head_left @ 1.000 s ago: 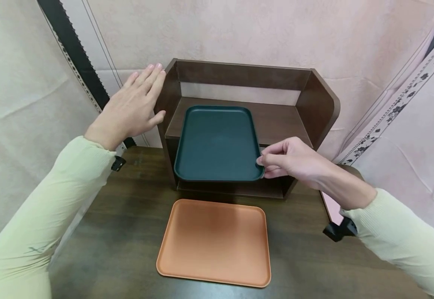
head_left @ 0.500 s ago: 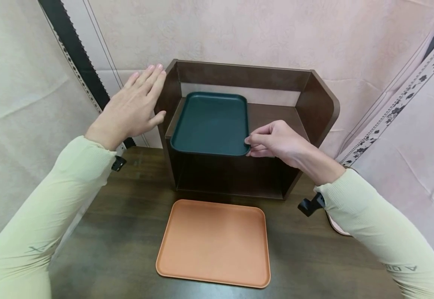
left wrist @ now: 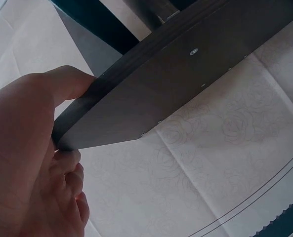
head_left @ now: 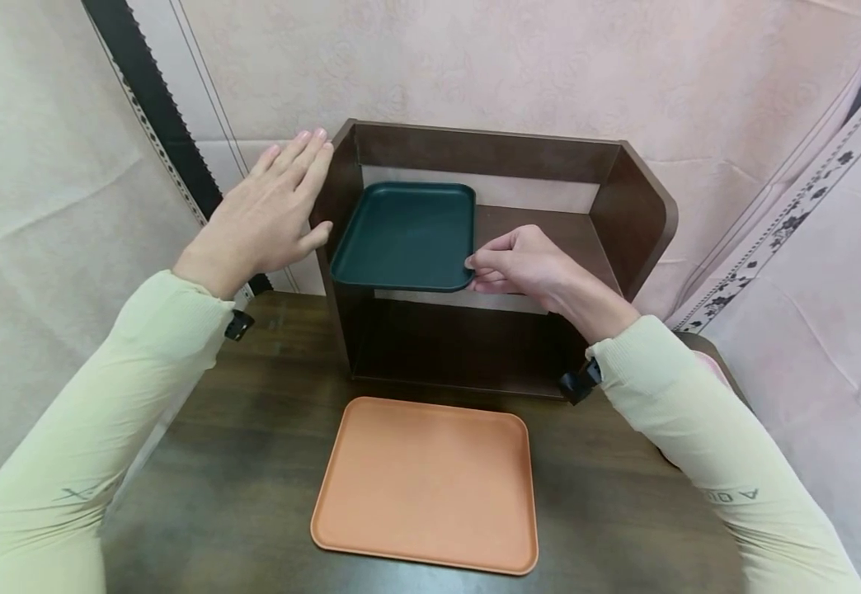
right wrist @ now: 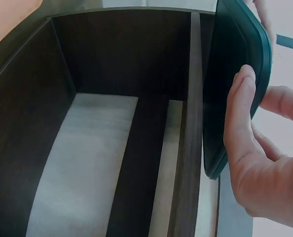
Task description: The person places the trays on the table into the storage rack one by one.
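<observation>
A dark green rectangular tray lies tilted over the upper level of a brown wooden shelf, towards its left side. My right hand pinches the tray's right front corner, thumb on top and fingers below; the right wrist view shows the same tray edge-on between thumb and fingers. My left hand rests with straight fingers at the shelf's left side panel. In the left wrist view that panel touches the thumb, with the other fingers on its outer side. An orange tray lies flat on the table before the shelf.
The shelf's lower level is open at the front. Light patterned cloth hangs behind and on both sides. A pink-edged object lies partly hidden behind my right forearm on the dark wooden table.
My right hand has moved the green tray back and to the left, from in front of the shelf onto its upper level. The left hand and orange tray have stayed in place.
</observation>
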`<action>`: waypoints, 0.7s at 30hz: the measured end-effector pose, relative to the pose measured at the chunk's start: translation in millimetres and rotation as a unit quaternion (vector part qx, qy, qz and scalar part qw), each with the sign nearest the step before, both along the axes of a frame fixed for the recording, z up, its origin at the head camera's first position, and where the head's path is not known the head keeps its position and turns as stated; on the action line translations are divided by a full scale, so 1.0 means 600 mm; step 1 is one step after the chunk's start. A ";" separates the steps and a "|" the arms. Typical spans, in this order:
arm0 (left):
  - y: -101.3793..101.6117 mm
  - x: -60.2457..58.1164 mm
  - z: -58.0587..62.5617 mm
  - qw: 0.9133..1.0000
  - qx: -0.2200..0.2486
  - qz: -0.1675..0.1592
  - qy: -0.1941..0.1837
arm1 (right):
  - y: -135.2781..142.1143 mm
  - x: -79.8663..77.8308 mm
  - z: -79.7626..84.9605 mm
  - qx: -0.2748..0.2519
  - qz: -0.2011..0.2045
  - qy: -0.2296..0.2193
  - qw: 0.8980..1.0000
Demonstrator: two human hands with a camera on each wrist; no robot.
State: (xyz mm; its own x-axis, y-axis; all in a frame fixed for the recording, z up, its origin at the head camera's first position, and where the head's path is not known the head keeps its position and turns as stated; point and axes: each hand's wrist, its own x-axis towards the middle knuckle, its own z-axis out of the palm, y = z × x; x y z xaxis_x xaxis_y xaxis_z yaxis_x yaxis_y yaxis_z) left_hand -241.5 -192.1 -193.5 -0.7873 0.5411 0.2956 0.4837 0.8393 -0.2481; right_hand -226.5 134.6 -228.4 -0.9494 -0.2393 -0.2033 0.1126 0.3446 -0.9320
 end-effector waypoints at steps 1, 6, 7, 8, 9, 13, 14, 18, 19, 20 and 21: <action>0.000 0.000 0.000 1.000 0.000 0.000 -0.001 | -0.001 -0.003 -0.001 -0.001 0.000 0.000 1.000; 0.000 -0.001 -0.001 1.000 0.000 0.003 -0.003 | -0.008 -0.013 -0.006 -0.008 0.001 0.003 1.000; 0.000 -0.001 -0.002 1.000 -0.001 0.004 -0.004 | -0.009 -0.014 -0.008 -0.009 0.001 0.003 1.000; 0.000 -0.001 -0.003 1.000 -0.001 0.005 -0.005 | -0.010 -0.016 -0.010 -0.010 0.001 0.002 1.000; 0.001 -0.001 -0.004 1.000 -0.001 0.006 -0.006 | -0.011 -0.017 -0.012 -0.011 0.001 0.001 1.000; 0.001 -0.001 -0.007 1.000 -0.002 0.006 -0.004 | -0.015 -0.022 -0.019 -0.007 0.007 0.002 1.000; 0.001 -0.001 -0.007 1.000 -0.002 0.006 -0.002 | -0.016 -0.023 -0.019 -0.006 0.008 0.003 1.000; 0.000 -0.001 -0.005 1.000 -0.002 0.006 0.003 | -0.017 -0.027 -0.018 -0.001 0.009 0.002 1.000; 0.000 -0.001 -0.005 1.000 -0.002 0.007 0.004 | -0.017 -0.028 -0.017 0.000 0.010 -0.001 1.000; 0.000 -0.001 -0.004 1.000 -0.001 0.007 0.004 | -0.017 -0.029 -0.016 0.002 0.012 -0.002 1.000; 0.000 -0.001 -0.003 1.000 0.000 0.006 0.004 | -0.017 -0.029 -0.015 0.004 0.014 -0.004 1.000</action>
